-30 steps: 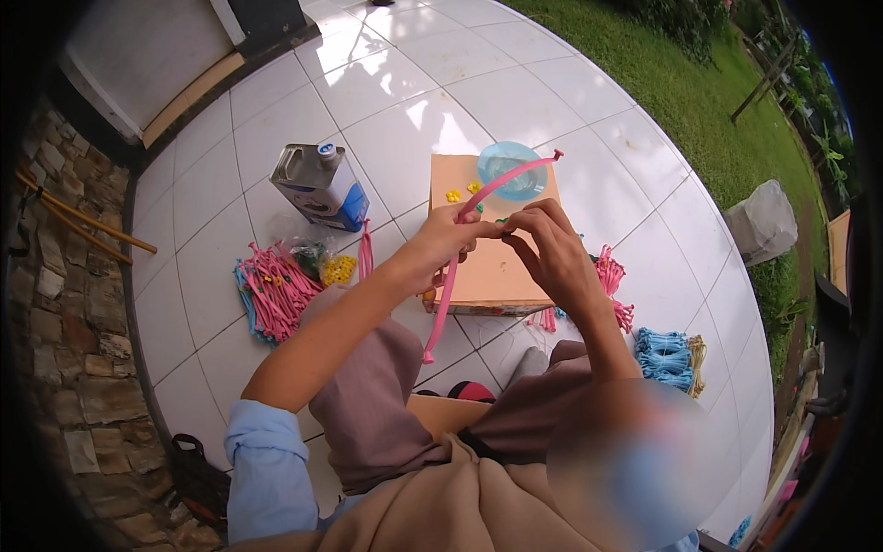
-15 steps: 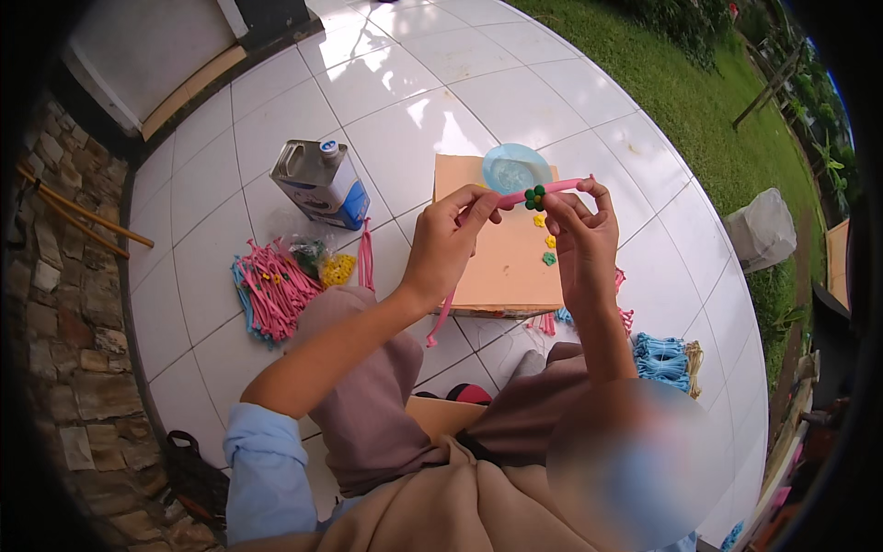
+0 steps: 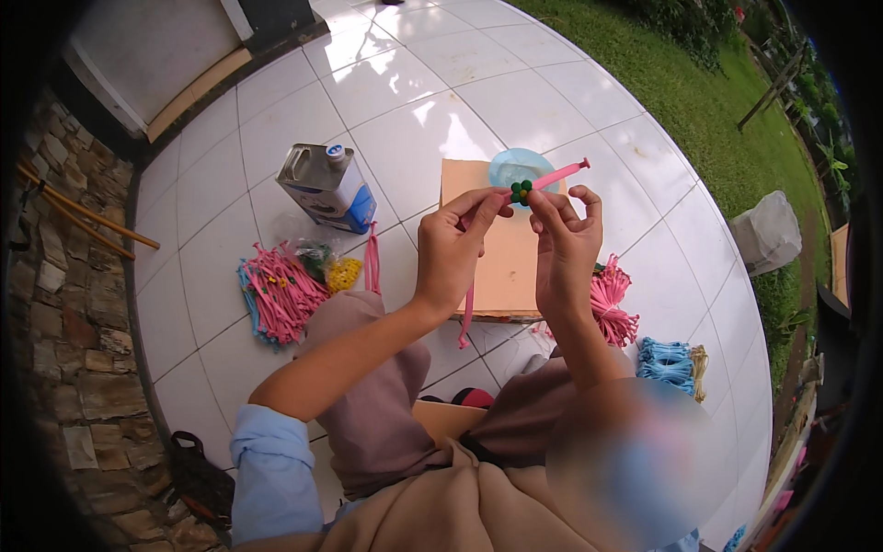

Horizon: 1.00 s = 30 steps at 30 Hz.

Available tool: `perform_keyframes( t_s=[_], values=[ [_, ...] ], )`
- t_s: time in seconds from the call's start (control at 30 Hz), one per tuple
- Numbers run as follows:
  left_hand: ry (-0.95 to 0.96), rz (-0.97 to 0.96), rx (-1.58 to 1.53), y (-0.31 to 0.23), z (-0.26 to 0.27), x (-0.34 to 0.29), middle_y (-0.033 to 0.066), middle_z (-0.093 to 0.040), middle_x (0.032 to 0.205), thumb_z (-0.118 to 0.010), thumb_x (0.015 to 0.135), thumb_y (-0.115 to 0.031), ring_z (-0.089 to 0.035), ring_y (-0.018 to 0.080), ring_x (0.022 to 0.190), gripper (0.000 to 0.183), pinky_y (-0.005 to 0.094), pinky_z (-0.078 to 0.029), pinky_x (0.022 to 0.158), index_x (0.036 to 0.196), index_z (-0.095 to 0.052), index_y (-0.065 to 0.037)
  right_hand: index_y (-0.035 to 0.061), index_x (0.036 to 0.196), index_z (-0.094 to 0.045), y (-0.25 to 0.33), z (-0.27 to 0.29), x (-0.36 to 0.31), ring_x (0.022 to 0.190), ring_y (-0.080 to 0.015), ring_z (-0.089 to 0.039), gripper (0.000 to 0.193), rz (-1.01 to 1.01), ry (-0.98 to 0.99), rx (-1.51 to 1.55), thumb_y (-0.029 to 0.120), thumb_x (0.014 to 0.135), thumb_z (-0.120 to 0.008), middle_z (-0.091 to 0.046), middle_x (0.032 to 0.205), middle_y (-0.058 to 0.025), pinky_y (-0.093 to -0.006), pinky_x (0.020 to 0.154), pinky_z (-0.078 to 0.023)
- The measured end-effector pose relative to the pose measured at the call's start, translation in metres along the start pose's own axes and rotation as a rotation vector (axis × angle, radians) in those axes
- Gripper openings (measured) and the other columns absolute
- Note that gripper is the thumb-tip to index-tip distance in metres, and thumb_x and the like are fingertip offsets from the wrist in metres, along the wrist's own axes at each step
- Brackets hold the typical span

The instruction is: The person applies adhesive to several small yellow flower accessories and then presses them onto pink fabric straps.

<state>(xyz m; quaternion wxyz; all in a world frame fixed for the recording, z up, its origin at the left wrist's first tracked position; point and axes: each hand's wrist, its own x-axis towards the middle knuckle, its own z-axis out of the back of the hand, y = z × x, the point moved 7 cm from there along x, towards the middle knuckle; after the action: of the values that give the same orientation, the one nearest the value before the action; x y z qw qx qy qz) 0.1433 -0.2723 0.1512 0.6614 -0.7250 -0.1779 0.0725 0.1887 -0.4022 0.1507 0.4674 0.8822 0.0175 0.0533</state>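
Observation:
A pink strap point(image 3: 559, 174) is stretched between my hands above a cardboard box. On it sits a green flower-shaped piece point(image 3: 521, 192) with a yellowish centre. My left hand point(image 3: 452, 247) is closed, pinching the strap just left of the flower; one end of the strap dangles below this hand. My right hand point(image 3: 567, 248) pinches with thumb and index finger at the right edge of the flower, its other fingers bent and raised. The strap's free far end points up and right past my right fingers. My fingertips hide part of the strap.
The cardboard box point(image 3: 501, 267) carries a light blue plate point(image 3: 508, 164) at its far edge. A metal can point(image 3: 324, 190) stands left, near a pink strap pile point(image 3: 280, 294) and yellow pieces point(image 3: 344, 273). More pink straps point(image 3: 614, 304) and blue bundles point(image 3: 666, 363) lie right.
My right hand has let go of the strap's far end, which now sticks out free. Its fingers have come in to the green flower. Both hands and the flower sit slightly differently.

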Motion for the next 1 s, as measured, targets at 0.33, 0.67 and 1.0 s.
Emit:
perform_keyframes(
  t_s=[0.33, 0.67, 1.0],
  values=[
    [-0.022, 0.009, -0.043, -0.004, 0.000, -0.003, 0.0014, -0.064, 0.077, -0.060, 0.086, -0.020, -0.038, -0.0005, 0.052, 0.024, 0.0151, -0.032, 0.045, 0.101, -0.064, -0.003, 0.0073, 0.102, -0.033, 0.001, -0.005, -0.002, 0.076, -0.0111, -0.054, 0.044, 0.064, -0.001, -0.045, 0.000, 0.075, -0.067, -0.060, 0.082, -0.0073, -0.0235, 0.070, -0.039],
    [-0.128, -0.008, -0.050, -0.004, 0.004, -0.004, 0.0009, -0.063, 0.072, -0.066, 0.080, -0.014, -0.042, -0.0005, 0.053, 0.019, 0.0171, -0.034, 0.044, 0.094, -0.065, -0.001, 0.0073, 0.103, -0.030, 0.003, -0.016, -0.006, 0.079, -0.0123, -0.055, 0.043, 0.132, 0.049, -0.080, -0.003, 0.077, -0.063, -0.056, 0.086, -0.0078, -0.0227, 0.073, -0.043],
    [-0.156, 0.077, -0.115, 0.007, 0.006, -0.001, -0.0020, -0.060, 0.068, -0.068, 0.079, -0.017, -0.042, -0.0009, 0.052, 0.019, 0.0163, -0.032, 0.043, 0.089, -0.064, -0.002, 0.0059, 0.113, -0.023, -0.001, -0.024, 0.002, 0.077, -0.0123, -0.055, 0.056, 0.057, 0.087, -0.187, 0.004, 0.078, -0.066, -0.056, 0.084, -0.0085, -0.0214, 0.071, -0.042]
  ],
)
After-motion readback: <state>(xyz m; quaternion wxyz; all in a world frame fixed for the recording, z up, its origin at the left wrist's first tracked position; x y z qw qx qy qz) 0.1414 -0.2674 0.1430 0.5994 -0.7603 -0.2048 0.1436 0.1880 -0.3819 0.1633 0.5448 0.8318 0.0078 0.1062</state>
